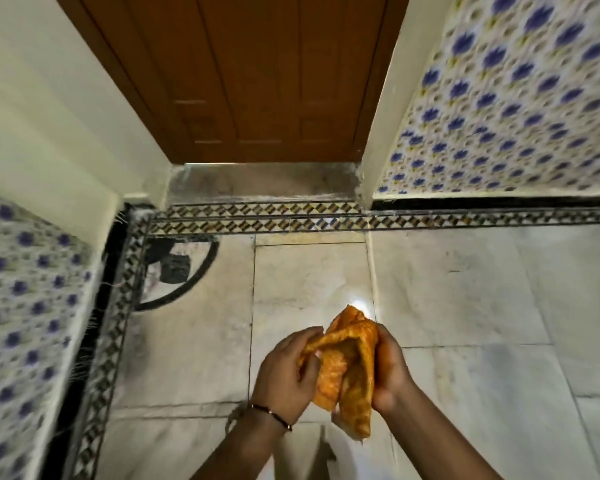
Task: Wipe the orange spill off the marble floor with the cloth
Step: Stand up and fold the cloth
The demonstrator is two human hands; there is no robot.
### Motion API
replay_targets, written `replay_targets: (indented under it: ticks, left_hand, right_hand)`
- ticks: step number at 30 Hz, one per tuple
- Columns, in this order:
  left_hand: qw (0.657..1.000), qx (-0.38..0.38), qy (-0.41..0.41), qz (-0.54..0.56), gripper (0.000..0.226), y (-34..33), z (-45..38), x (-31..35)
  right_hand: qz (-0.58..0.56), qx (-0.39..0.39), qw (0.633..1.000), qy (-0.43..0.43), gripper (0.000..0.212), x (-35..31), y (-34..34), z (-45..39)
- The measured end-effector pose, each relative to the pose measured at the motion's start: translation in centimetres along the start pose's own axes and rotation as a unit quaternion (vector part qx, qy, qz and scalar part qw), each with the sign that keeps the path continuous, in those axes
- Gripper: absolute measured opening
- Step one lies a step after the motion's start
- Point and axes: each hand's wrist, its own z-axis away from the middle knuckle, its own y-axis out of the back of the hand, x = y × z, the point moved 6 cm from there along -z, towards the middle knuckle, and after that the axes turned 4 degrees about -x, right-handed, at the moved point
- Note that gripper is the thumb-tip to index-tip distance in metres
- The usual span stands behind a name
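Both hands grip an orange-stained cloth (347, 365) above the marble floor (465, 289), near the wooden door (236, 74) — left hand (286, 372) pinching one edge, right hand (390, 368) curled round the other side.

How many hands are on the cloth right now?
2. The left hand grips the left side of the bunched orange cloth, and the right hand holds its right side, both above the marble floor. No other cloth shows.
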Motion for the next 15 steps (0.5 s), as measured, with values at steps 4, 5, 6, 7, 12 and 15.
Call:
replay_targets:
  ticks: [4, 5, 6, 7, 12, 15]
  left_hand:
    - [0.997, 0.074, 0.018, 0.025, 0.027, 5.0, 5.8, 7.3]
    - [0.995, 0.091, 0.020, 0.031, 0.026, 5.9, 7.3, 9.0]
    - [0.994, 0.105, 0.026, 0.035, 0.025, 6.6, 8.3, 9.9]
    - [0.992, 0.117, 0.028, 0.037, 0.023, 7.2, 9.8, 10.9]
    - [0.988, 0.138, 0.031, 0.069, 0.011, 8.9, 16.3, 13.0]
    - [0.985, 0.147, 0.019, 0.085, 0.009, 10.3, 20.5, 13.1]
  right_hand:
    - [0.050, 0.017, 0.999, 0.015, 0.059, 1.1, -2.1, 9.6]
    - [0.076, 0.024, 0.997, 0.019, 0.060, 1.3, -2.4, 12.0]
    - [0.100, 0.019, 0.994, 0.026, 0.061, 1.3, -2.6, 13.6]
    - [0.141, 0.007, 0.989, 0.044, 0.063, 1.6, -3.0, 15.7]
    - [0.325, -0.066, 0.933, 0.140, 0.084, 5.2, -4.8, 23.6]
    - [0.421, -0.085, 0.884, 0.183, 0.093, 9.2, -5.9, 27.0]
